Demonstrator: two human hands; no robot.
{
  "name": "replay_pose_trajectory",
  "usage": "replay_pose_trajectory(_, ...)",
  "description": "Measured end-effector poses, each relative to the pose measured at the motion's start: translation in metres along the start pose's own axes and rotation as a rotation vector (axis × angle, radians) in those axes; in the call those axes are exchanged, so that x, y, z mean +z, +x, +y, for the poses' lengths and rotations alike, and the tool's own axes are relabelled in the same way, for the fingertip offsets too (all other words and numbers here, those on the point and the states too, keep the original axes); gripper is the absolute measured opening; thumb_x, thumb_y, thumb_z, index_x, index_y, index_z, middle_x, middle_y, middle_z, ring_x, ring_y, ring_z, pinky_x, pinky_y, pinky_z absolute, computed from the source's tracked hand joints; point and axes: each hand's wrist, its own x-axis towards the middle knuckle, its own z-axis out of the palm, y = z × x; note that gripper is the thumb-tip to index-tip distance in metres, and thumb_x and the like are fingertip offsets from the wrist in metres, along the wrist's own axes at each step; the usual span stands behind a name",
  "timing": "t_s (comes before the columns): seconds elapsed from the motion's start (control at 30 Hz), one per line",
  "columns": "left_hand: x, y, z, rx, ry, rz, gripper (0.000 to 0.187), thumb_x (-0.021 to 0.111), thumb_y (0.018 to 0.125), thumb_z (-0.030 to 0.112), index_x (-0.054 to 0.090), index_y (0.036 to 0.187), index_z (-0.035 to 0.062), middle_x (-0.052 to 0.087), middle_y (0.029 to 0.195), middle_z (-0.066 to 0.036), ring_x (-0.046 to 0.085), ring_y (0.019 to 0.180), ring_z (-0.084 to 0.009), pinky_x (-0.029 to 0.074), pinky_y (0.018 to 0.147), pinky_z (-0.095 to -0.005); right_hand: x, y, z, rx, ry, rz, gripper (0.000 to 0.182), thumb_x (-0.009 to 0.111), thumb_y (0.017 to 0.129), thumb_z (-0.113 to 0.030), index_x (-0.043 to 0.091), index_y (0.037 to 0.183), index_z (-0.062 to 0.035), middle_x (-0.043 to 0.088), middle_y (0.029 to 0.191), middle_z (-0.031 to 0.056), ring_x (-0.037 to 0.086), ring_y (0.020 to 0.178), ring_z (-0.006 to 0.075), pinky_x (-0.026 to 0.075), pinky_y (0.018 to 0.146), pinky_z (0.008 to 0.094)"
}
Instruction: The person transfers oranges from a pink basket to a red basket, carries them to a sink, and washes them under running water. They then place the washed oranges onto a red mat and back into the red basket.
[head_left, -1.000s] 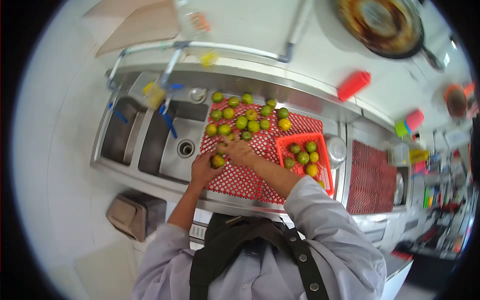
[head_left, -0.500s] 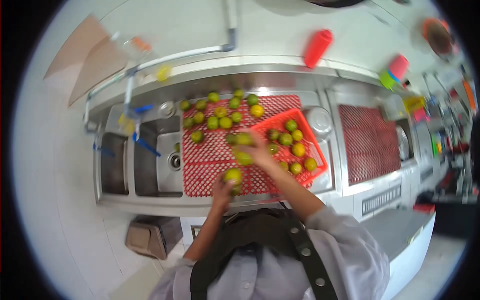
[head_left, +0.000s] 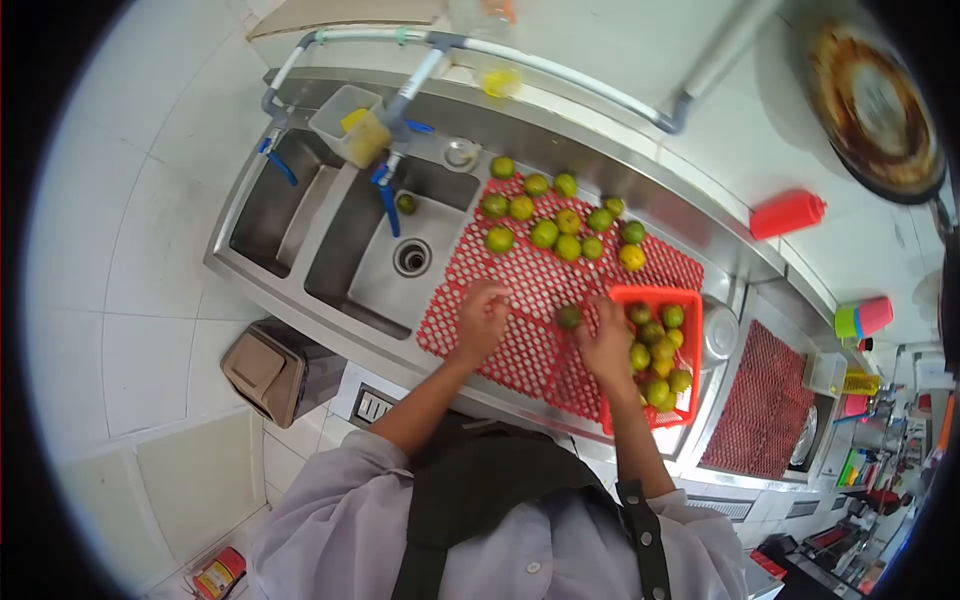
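Observation:
My left hand (head_left: 483,318) hovers over the red perforated mat (head_left: 520,355), fingers loosely curled and no fruit visible in it. My right hand (head_left: 606,345) is at the left rim of the red basket (head_left: 695,345), fingers apart. A dark green fruit (head_left: 569,317) lies close to its thumb side; whether they touch is unclear. Inside the basket are several green and yellowish fruits (head_left: 662,349). More fruits (head_left: 544,234) are spread over the far part of the mat, including a yellow one (head_left: 631,257).
Left of the mat is a sink basin (head_left: 365,285) with one green fruit (head_left: 406,203) and a blue-handled tap (head_left: 388,205). A metal container (head_left: 718,332) stands right of the basket. Behind are a red bottle (head_left: 788,214) and a pan (head_left: 880,110). A bin (head_left: 265,370) stands lower left.
The view has turned and shifted. The fruits that were at both hands are no longer in them. My right hand has moved to the basket's rim, and the basket holds more fruits, closer together.

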Motion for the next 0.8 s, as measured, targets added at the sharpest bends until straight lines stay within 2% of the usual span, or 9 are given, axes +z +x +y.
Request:
replay_pose_trajectory(0.07, -0.066, 0.022, -0.066, -0.03, 0.262, 0.055, 0.028, 0.06, 0.072, -0.005, 0.064, 0.098, 0.0058, 0.065, 0.098, -0.013, 0.06, 0.1, -0.0324, 0.047, 0.09, -0.043, 0.056, 0.008, -0.023, 0.004, -0.081, 0.021, 0.042, 0.066, 0.085, -0.017, 0.057, 0.124, -0.006, 0.051, 0.132, 0.0201, 0.044, 0.126, 0.0409, 0.042, 0.102, 0.0484)
replay_pose_trajectory(0.13, -0.117, 0.041, -0.129, -0.062, 0.393, 0.037, 0.028, 0.061, 0.073, -0.002, 0.064, 0.099, 0.007, 0.065, 0.099, -0.014, 0.059, 0.101, -0.035, 0.046, 0.09, -0.0457, 0.088, 0.009, -0.032, 0.125, -0.627, -0.018, 0.039, 0.068, 0.087, -0.024, 0.058, 0.12, -0.0063, 0.05, 0.131, 0.0201, 0.047, 0.124, 0.0403, 0.044, 0.099, 0.0458)
replay_pose_trajectory(0.17, -0.133, 0.051, -0.165, -0.071, 0.414, 0.0, 0.029, 0.063, 0.073, 0.001, 0.064, 0.101, 0.0074, 0.065, 0.1, -0.015, 0.059, 0.102, -0.0366, 0.046, 0.09, -0.0468, 0.097, 0.013, -0.026, 0.145, -0.656, -0.024, 0.039, 0.068, 0.087, -0.024, 0.058, 0.12, -0.0063, 0.05, 0.131, 0.0201, 0.047, 0.124, 0.0403, 0.044, 0.099, 0.0458)
replay_pose_trajectory(0.23, -0.155, 0.077, -0.232, -0.312, 0.69, -0.16, 0.041, 0.066, 0.074, 0.008, 0.06, 0.114, 0.0092, 0.06, 0.115, -0.019, 0.056, 0.11, -0.0384, 0.046, 0.093, -0.0476, 0.101, 0.018, 0.002, 0.217, -0.468, -0.045, 0.042, 0.071, 0.085, -0.028, 0.058, 0.118, -0.0065, 0.051, 0.13, 0.0193, 0.05, 0.119, 0.0388, 0.045, 0.095, 0.0458)
replay_pose_trajectory(0.37, -0.169, 0.14, -0.316, -0.254, 0.995, -0.187, 0.073, 0.069, 0.076, 0.014, 0.039, 0.143, 0.0117, 0.037, 0.144, -0.023, 0.041, 0.131, -0.0433, 0.043, 0.101, -0.0504, 0.097, 0.063, -0.021, 0.204, -0.256, -0.106, 0.049, 0.069, 0.083, -0.026, 0.054, 0.128, -0.013, 0.053, 0.128, 0.0206, 0.063, 0.094, 0.0407, 0.053, 0.078, 0.0478)
replay_pose_trajectory(0.5, -0.157, 0.207, -0.363, -0.157, 0.774, -0.262, 0.072, 0.069, 0.078, 0.011, 0.038, 0.144, 0.0113, 0.035, 0.146, -0.026, 0.043, 0.13, -0.0453, 0.042, 0.104, -0.051, 0.11, 0.134, -0.121, 0.166, -0.429, -0.363, 0.085, 0.071, 0.081, -0.028, 0.025, 0.152, -0.0262, 0.037, 0.142, 0.0281, 0.065, 0.098, 0.0443, 0.057, 0.082, 0.0479)
replay_pose_trajectory(0.63, -0.136, 0.221, -0.439, -0.344, 0.527, -0.412, 0.067, 0.067, 0.08, 0.01, 0.039, 0.141, 0.0087, 0.039, 0.144, -0.026, 0.048, 0.123, -0.0475, 0.046, 0.101, -0.0509, 0.15, 0.173, -0.158, 0.253, -0.534, -0.355, 0.09, 0.076, 0.079, -0.04, 0.025, 0.152, -0.0265, 0.027, 0.146, 0.0343, 0.067, 0.09, 0.0456, 0.059, 0.074, 0.047)
replay_pose_trajectory(0.7, -0.13, 0.211, -0.454, -0.351, 0.501, -0.295, 0.063, 0.067, 0.081, 0.011, 0.041, 0.139, 0.0085, 0.045, 0.139, -0.026, 0.051, 0.12, -0.0477, 0.047, 0.1, -0.0505, 0.152, 0.18, -0.165, 0.288, -0.541, -0.355, 0.091, 0.076, 0.078, -0.043, 0.025, 0.152, -0.0275, 0.024, 0.148, 0.0362, 0.068, 0.087, 0.0452, 0.06, 0.072, 0.0462)
replay_pose_trajectory(0.8, -0.136, 0.18, -0.512, -0.42, 0.215, -0.224, 0.057, 0.065, 0.082, 0.01, 0.045, 0.136, 0.0091, 0.052, 0.128, -0.026, 0.055, 0.113, -0.0453, 0.048, 0.095, -0.0503, 0.148, 0.203, -0.165, 0.196, -0.56, -0.491, 0.081, 0.071, 0.079, -0.024, 0.032, 0.15, -0.0314, 0.007, 0.153, 0.0399, 0.071, 0.086, 0.041, 0.06, 0.072, 0.044)
